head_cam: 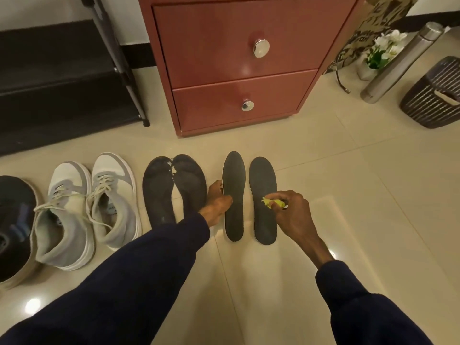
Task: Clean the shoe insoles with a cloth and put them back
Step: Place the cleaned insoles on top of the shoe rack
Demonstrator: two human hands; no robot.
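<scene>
So, insoles: two flat, matte, dark grey pieces, long and round-ended with pale edges, side by side in front of the cabinet [236, 58].
Left hand [217, 200]: my fingers curl round the outer edge of the left insole [234, 175] at mid-length, thumb on top, gripping it.
Right hand [293, 212]: my fingertips pinch a bunched yellow-green cloth [272, 203] down onto the middle of the right insole [262, 178].
Tiles [348, 183]: glossy cream, under both insoles.

My left hand [217, 200] grips one dark insole [234, 175]; my right hand [295, 210] pinches a yellow cloth [270, 202] over the other insole [262, 175].
</scene>
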